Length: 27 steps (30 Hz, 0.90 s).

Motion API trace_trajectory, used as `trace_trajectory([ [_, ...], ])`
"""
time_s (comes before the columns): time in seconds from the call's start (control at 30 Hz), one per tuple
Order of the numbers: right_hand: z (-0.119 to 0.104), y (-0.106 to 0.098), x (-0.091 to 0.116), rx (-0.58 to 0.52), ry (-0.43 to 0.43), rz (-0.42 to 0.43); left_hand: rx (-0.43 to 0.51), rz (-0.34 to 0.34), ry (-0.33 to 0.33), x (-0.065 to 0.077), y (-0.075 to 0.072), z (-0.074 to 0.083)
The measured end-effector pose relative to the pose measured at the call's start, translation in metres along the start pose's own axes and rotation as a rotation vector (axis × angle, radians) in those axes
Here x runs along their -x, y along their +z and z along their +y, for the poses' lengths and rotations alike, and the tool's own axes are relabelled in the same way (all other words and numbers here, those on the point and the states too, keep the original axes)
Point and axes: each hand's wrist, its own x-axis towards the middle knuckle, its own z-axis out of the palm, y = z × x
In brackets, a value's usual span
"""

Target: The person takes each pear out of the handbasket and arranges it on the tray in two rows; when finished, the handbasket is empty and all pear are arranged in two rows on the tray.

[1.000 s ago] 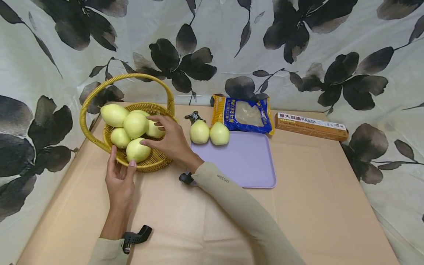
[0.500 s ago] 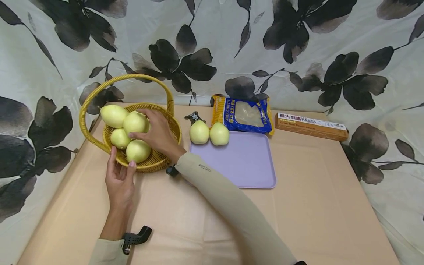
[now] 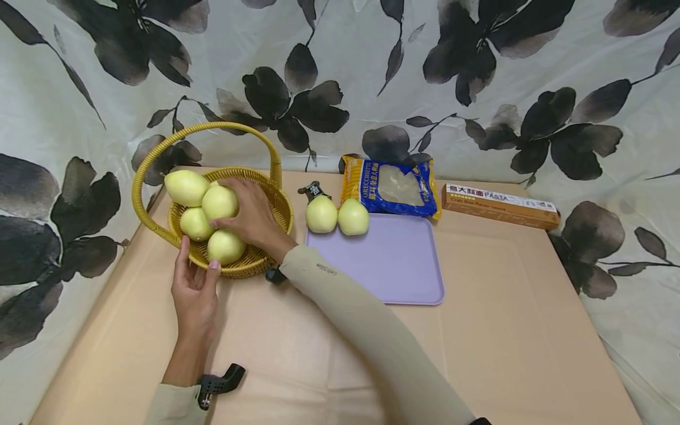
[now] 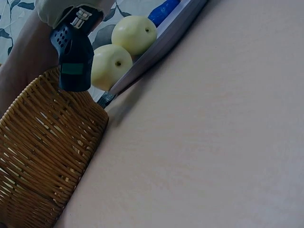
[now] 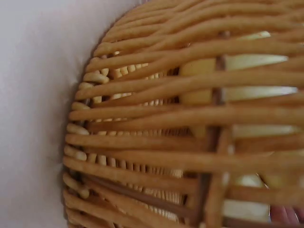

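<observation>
A yellow wicker basket (image 3: 255, 265) with a tall arched handle holds several pale yellow-green pears. My right hand (image 3: 255, 218) reaches in over its right side and grips a pear (image 3: 219, 202), fingers at the back and thumb in front. The palm hides what lies beneath it. One pear (image 3: 225, 247) sits in front of the thumb. My left hand (image 3: 193, 301) touches the basket's near outer wall, with index finger and thumb extended to the rim. Basket weave (image 5: 142, 137) fills much of the right wrist view, pale fruit showing through the gaps.
Two pears (image 3: 321, 214) sit at the back left of a lilac tray (image 3: 393, 260). Behind it lie a small black object (image 3: 313, 190) and a blue-and-yellow orecchiette bag (image 3: 390, 184). A pasta box (image 3: 499, 205) lies to the right. Floral cloth hangs behind the table.
My right hand has moved left inside the basket, from the pear at the right side to the round one beside it. The left hand stays at the basket's near side.
</observation>
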Motion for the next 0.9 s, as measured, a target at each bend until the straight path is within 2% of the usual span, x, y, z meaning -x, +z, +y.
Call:
trace_trajectory([
  [0.23, 0.0, -0.011, 0.012, -0.083, -0.009, 0.041, -0.009, -0.004, -0.002, 0.001, 0.0, 0.0],
  [0.43, 0.009, -0.023, 0.023, -0.153, -0.02, 0.058, -0.023, 0.0, 0.0, 0.001, -0.001, 0.0],
  [0.9, 0.037, -0.059, 0.054, -0.207, -0.039, 0.121, -0.025, -0.001, 0.003, 0.0, 0.0, 0.0],
])
